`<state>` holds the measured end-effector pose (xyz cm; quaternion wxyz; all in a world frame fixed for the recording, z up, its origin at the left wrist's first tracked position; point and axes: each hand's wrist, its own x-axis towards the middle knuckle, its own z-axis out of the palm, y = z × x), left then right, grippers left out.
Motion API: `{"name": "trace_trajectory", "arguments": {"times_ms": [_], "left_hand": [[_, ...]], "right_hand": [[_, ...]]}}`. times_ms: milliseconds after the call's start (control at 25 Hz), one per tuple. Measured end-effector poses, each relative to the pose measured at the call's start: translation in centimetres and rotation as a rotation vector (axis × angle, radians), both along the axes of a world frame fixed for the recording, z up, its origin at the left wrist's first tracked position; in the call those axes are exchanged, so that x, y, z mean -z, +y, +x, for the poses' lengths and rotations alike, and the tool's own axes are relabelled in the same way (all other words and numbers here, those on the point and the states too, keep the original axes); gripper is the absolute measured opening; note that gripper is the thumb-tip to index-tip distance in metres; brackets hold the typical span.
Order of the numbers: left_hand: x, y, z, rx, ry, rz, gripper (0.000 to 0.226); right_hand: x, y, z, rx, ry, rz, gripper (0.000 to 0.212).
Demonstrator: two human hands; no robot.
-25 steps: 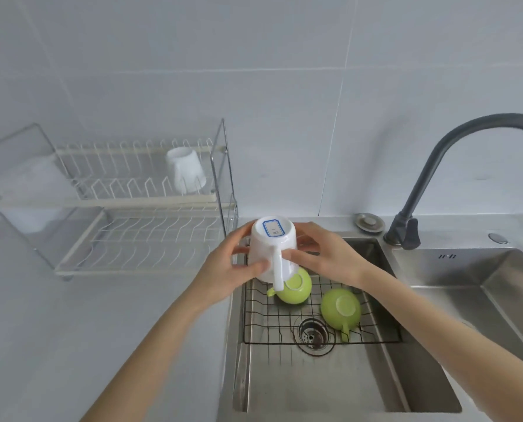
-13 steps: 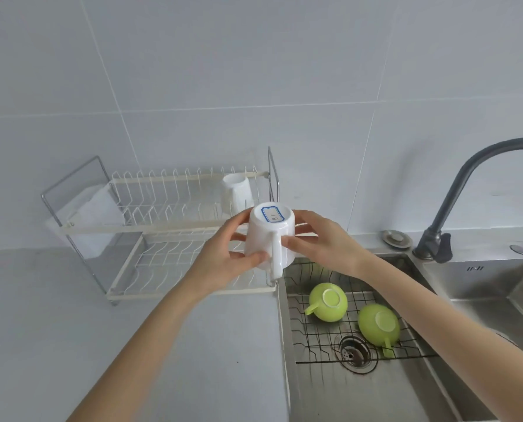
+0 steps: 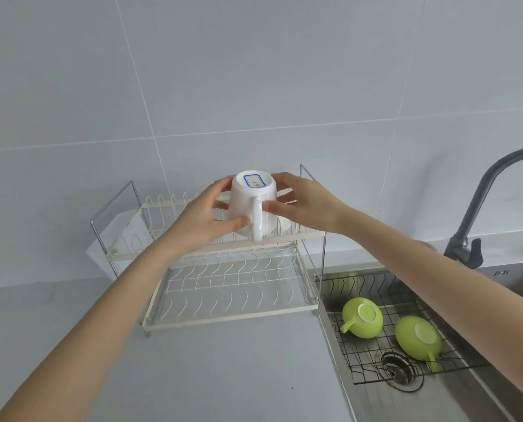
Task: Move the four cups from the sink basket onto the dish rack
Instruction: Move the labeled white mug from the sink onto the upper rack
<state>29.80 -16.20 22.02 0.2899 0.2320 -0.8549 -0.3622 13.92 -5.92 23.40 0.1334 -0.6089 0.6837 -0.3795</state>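
Observation:
An upside-down white cup (image 3: 248,205) with a blue label on its base hangs over the upper tier of the two-tier dish rack (image 3: 211,248), handle towards me. My left hand (image 3: 205,220) grips its left side and my right hand (image 3: 305,205) its right side. Another white cup (image 3: 283,224) on the upper tier is mostly hidden behind the held one. Two green cups lie upside down in the black wire sink basket (image 3: 372,287): one on the left (image 3: 362,317), one on the right (image 3: 418,338).
A dark faucet (image 3: 479,214) rises at the right behind the steel sink (image 3: 436,400), whose drain (image 3: 398,371) lies under the basket. Grey counter (image 3: 193,360) spreads in front of the rack. A tiled wall stands close behind the rack.
Both hands carried the white cup from above the sink basket up and left to the rack's upper tier. The view swung left with them.

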Motion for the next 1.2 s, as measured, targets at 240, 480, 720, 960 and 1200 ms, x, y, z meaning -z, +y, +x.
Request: {"name": "trace_trajectory", "arguments": {"times_ms": [240,480,720,960,1200], "left_hand": [[-1.6,-5.1,0.3,-0.026,-0.044,-0.018,0.064],[-0.6,-10.0,0.0,-0.077,-0.148,0.022,0.065],[1.9,-13.9,-0.6,-0.095,-0.282,0.087,0.067],[4.3,-15.8,-1.3,-0.088,-0.405,0.119,0.067],[5.0,-16.4,-1.6,-0.076,-0.494,0.103,0.065]], "right_hand": [[-2.1,-5.2,0.7,0.03,0.128,0.041,0.054],[-1.4,-11.0,0.4,0.009,0.183,0.141,0.061],[1.0,-15.7,0.0,-0.046,0.243,0.282,0.062],[4.4,-18.1,-0.4,-0.032,0.236,0.363,0.063],[5.7,-18.8,-0.4,-0.031,0.237,0.394,0.066]]}}
